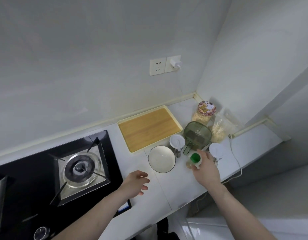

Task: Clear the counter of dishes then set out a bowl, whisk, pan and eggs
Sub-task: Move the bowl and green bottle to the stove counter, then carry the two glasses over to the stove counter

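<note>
Left hand: left hand [136, 183] hovers over the pale counter [168, 193] near its front edge, fingers loosely spread, holding nothing.
Right hand: right hand [206, 168] wraps its fingers round a small clear bottle with a green cap [194, 160]; the thumb lies beside the cap.
Bowl: round white bowl with a dark rim [161, 159] stands upright on the counter, just left of the gripped bottle and beyond the left hand's fingertips; looks empty.
Behind the grip: translucent green plastic container with a handle [197, 135], flanked by two white-lidded jars, one to the left [177, 142] and one to the right [216, 150] just beside the right hand.
Further back: clear jar with a cartoon-printed lid [206, 109] and a clear bag of pale flakes [219, 129], both near the wall corner.
Tray: rectangular wood-toned tray with a cream rim [149, 128], beyond the bowl against the wall.
Stove: black glass gas hob [51, 170] left of the left hand, burner bare.
Cable: white cord [237, 160] trails along the counter right of the grip.
Whisk, pan, eggs: none to be made out.
</note>
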Demonstrator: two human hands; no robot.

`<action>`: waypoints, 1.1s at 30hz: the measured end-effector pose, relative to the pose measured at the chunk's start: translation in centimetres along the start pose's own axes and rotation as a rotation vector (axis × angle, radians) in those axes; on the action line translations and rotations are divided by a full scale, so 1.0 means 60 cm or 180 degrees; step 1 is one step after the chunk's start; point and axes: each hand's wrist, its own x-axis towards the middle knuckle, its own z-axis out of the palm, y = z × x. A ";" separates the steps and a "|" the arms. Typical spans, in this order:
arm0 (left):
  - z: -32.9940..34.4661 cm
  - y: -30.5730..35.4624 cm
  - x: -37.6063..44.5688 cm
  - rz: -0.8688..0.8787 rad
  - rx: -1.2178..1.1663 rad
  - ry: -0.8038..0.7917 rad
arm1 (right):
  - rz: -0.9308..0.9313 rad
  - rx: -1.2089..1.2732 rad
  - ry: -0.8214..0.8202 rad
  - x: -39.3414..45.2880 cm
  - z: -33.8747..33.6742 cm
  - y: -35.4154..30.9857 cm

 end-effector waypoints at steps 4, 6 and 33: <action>-0.034 -0.042 -0.058 0.0446 0.0365 0.0157 | -0.0437 0.0582 0.0110 -0.086 0.021 -0.053; -0.052 -0.063 -0.095 0.0525 0.0500 0.0372 | -0.0606 0.0777 -0.0210 -0.125 0.040 -0.083; -0.010 -0.472 -0.713 -0.0500 -0.0672 0.4145 | -0.4284 -0.0255 -0.3625 -0.561 0.250 -0.430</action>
